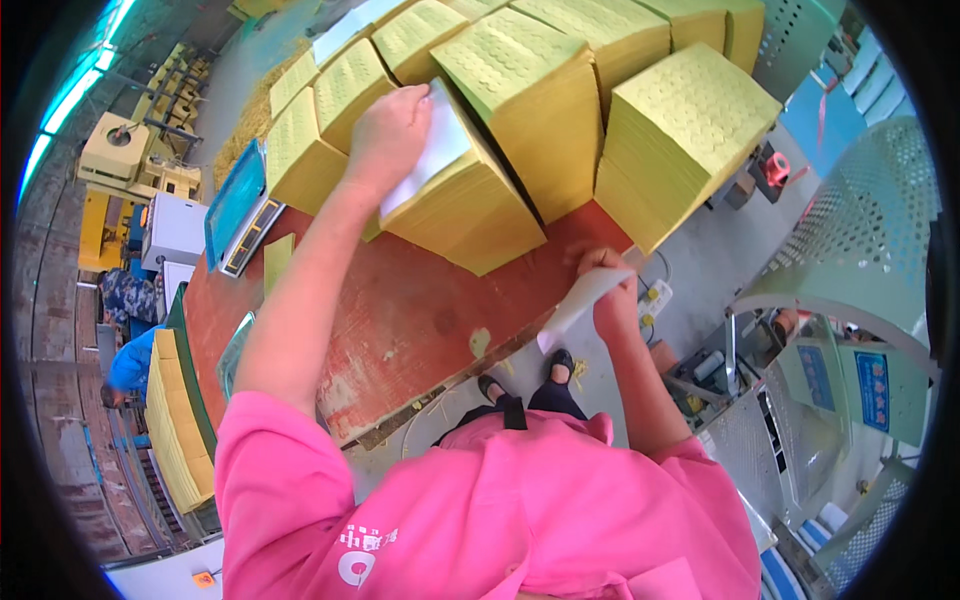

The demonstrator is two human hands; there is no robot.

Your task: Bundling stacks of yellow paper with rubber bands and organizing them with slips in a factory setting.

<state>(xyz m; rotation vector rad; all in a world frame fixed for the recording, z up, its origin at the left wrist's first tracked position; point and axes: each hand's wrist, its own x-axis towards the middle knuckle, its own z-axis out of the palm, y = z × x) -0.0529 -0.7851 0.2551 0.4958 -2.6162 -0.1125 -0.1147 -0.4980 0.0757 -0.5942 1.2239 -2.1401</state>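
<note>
While my left hand [388, 130] presses flat on the white sheet [432, 150] atop the yellow stack [470, 215] (middle top), my right hand [612, 295], lower right, grips a white strip [580, 300].

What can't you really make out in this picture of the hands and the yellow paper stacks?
- Head view: the left hand covers part of the white sheet, so its grip there is hidden.
- The right hand wraps the white strip; what the strip is stays unclear.
- The far yellow stacks are cut by the top edge.
- The scale display is too small to make out.
</note>
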